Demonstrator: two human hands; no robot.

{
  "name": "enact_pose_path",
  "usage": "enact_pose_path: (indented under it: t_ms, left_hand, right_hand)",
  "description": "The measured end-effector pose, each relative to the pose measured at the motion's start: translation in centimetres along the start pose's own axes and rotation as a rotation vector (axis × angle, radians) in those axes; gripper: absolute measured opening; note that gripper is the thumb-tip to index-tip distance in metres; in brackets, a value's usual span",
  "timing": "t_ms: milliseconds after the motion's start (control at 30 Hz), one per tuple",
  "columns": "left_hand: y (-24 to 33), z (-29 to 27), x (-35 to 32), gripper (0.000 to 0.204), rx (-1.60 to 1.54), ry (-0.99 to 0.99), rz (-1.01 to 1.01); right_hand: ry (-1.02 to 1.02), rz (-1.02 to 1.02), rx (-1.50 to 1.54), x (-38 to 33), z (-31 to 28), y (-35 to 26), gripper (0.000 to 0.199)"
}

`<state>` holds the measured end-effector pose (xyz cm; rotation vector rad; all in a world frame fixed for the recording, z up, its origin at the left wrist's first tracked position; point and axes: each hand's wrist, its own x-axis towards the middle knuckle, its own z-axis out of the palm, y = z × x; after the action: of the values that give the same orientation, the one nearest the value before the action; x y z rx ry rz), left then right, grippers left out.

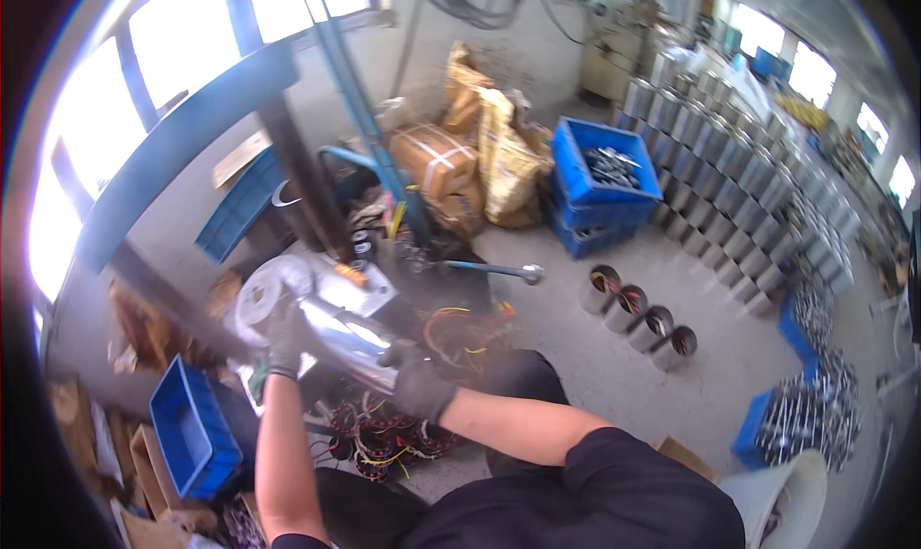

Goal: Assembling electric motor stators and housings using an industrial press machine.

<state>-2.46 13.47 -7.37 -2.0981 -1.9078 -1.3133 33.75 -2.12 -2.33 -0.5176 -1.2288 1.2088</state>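
Note:
A shiny metal cylinder (pixel 347 340) lies slantwise between my two gloved hands, over the metal bed of a blue-framed press. My left hand (pixel 285 340) is closed against its far left end, though motion blurs the fingers. Around the near right end my right hand (pixel 418 384) is curled, thumb on top. Just beyond the left hand is a round pale grey disc (pixel 259 298). Below the cylinder, wound coils with red, black and yellow wires (pixel 379 439) are piled up near my knees.
The press's curved blue frame (pixel 182 136) rises at left, with a blue bar handle (pixel 489 269) jutting right. An empty blue crate (pixel 195 429) stands lower left. Several wired cylinders (pixel 650 326) line the floor. Stacked blue crates (pixel 602 189) and a wall of metal cylinders (pixel 720 165) stand behind.

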Motion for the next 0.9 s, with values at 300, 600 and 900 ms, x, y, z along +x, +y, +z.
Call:
enact_pose_path:
  t_ms: [300,600,900]
  left_hand:
    - [10.2,3.6,7.0,0.065,0.115,-0.269,-0.469]
    - [17.4,0.9,7.2,0.073,0.606,-0.308,-0.566]
    - [22.2,0.1,7.2,0.055,0.734,-0.367,-0.502]
  right_hand:
    - [0.281,0.680,0.630,3.2,-1.7,7.7,0.030]
    - [0.282,0.716,0.708,4.3,-1.4,7.0,0.027]
    - [0.629,0.686,0.463,4.0,-0.2,5.1,0.038]
